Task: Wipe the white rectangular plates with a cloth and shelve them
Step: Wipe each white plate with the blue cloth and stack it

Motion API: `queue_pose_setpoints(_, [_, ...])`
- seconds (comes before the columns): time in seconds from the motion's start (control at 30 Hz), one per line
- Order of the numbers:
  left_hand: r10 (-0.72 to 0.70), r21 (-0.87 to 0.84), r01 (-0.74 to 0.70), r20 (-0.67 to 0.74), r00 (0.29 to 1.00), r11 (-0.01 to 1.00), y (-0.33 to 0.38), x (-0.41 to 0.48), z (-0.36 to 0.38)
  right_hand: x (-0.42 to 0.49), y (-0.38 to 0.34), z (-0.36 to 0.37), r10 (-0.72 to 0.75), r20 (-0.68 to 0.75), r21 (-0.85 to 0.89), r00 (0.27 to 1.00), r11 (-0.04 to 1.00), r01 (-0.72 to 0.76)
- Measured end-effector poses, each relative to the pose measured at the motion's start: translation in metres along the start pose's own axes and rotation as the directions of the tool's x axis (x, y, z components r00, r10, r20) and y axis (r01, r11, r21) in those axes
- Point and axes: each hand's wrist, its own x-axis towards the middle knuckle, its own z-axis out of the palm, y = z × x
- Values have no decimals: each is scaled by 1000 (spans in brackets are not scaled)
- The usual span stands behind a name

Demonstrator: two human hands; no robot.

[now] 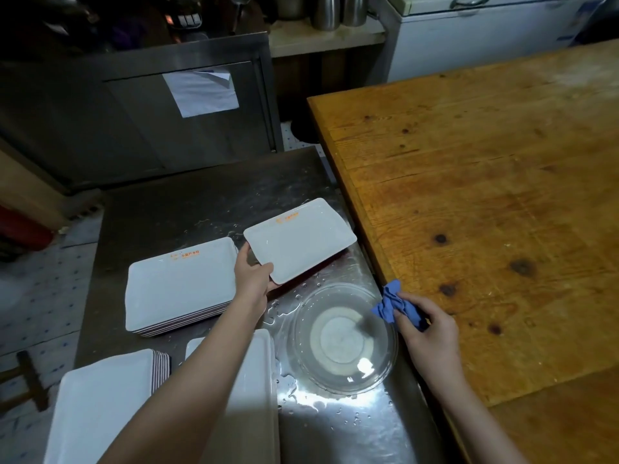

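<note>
A clear glass bowl (345, 339) sits on the wet steel tabletop (201, 202), and everything else is placed from it.

Just beyond the bowl, the left hand (253, 279) grips a white rectangular plate (301, 239) by its near corner, thumb on the top face and fingers curled underneath. The plate has an orange mark by its far edge. Whether its far end touches the steel cannot be told.

At the bowl's right rim, the right hand (427, 333) pinches a crumpled blue cloth (393, 304) between thumb and curled fingers. It is over the edge of the wooden tabletop (485, 212), which runs along the bowl's right side.

To the left of the bowl and slightly beyond it, a tall stack of plates (181, 289) lies flat, its top one bearing the same orange mark. Directly left of the bowl, partly hidden under the left forearm, lies another white plate (258, 380). Farther left and nearer the person is a second stack (104, 403). Water drops and small puddles lie on the steel around the bowl.
</note>
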Motion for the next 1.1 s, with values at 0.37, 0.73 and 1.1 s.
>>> queue_pose_setpoints(0.37, [38, -31, -35, 100, 994, 999, 32, -62, -49, -17, -36, 11, -50, 50, 74, 998, 996, 46])
queue_pose_setpoints(0.73, [112, 181, -153, 219, 969, 972, 40, -131, -106, -54, -72, 37, -131, 119, 75, 984, 990, 123])
queue_pose_setpoints(1.1, [136, 178, -204, 335, 932, 963, 19, -171, -143, -98, -119, 87, -274, 206, 103, 939, 961, 257])
